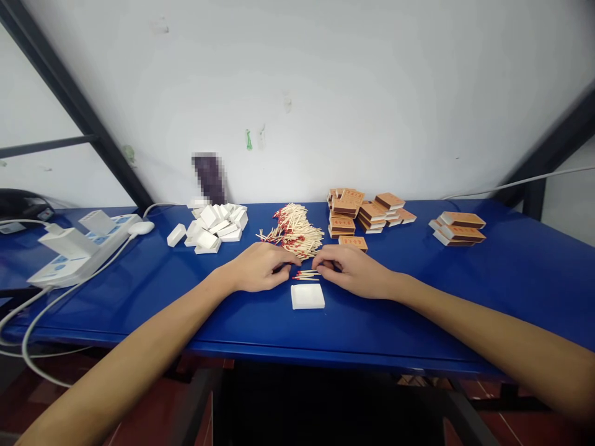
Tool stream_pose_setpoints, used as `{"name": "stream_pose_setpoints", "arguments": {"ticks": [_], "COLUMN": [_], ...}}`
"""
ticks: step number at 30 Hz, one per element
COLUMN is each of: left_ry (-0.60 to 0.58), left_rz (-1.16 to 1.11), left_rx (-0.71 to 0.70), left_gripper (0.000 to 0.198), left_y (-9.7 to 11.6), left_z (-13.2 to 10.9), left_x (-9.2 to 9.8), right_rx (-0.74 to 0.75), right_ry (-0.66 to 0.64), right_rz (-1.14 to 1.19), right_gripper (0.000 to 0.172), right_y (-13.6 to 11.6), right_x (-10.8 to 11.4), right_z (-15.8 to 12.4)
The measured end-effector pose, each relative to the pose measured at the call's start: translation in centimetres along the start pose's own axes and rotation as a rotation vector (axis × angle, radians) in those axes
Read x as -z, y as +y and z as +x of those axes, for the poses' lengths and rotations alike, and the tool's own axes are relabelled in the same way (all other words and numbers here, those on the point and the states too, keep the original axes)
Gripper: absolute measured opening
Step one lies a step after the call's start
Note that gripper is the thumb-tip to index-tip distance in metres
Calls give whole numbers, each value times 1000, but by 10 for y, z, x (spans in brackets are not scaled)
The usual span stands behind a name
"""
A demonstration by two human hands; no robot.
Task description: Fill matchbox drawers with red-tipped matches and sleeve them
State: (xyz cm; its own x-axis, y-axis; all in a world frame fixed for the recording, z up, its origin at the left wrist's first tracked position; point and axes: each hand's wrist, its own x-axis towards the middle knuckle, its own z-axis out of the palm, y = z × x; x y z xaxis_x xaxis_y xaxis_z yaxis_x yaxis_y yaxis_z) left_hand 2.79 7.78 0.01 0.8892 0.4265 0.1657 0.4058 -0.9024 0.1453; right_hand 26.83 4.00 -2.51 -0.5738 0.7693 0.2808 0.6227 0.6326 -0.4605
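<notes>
A small row of matches (305, 275) with red heads to the left lies on the blue table between my hands. My left hand (261, 267) is at their head end, fingers curved, with a gap between thumb and fingertip and nothing seen in it. At the plain ends, my right hand (356, 271) has its thumb and fingers closed on the matches; the exact grip is partly hidden. Just in front lies a white matchbox tray (307, 297), flat on the table. Behind my fingertips is a large loose heap of matches (297, 229).
White matchbox trays (218, 226) are piled at left, near a white power strip (83, 248) with cables. Orange-and-brown matchboxes (344, 214) are stacked behind my right hand, and several more matchboxes (460, 229) lie farther right. The blue table (260, 337) ends close in front.
</notes>
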Motion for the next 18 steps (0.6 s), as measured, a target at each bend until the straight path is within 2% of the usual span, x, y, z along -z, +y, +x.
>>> {"name": "stream_pose_setpoints", "arguments": {"ticks": [8,13,18], "left_ry": [2,7,0], "left_rz": [-51,-55,-50], "left_rx": [6,2,11], "left_gripper": [31,29,26], "left_y": [3,3,4], "left_z": [-1,-1,0], "left_x": [1,-1,-1], "right_rx": [19,3,24], "right_ry": [-25,-26,-6], "right_rz": [-30,-22,-46], "right_gripper": [10,15,10], "right_y": [-4,-1,2], "right_x": [4,3,0], "right_z": [-3,-2,-1]}}
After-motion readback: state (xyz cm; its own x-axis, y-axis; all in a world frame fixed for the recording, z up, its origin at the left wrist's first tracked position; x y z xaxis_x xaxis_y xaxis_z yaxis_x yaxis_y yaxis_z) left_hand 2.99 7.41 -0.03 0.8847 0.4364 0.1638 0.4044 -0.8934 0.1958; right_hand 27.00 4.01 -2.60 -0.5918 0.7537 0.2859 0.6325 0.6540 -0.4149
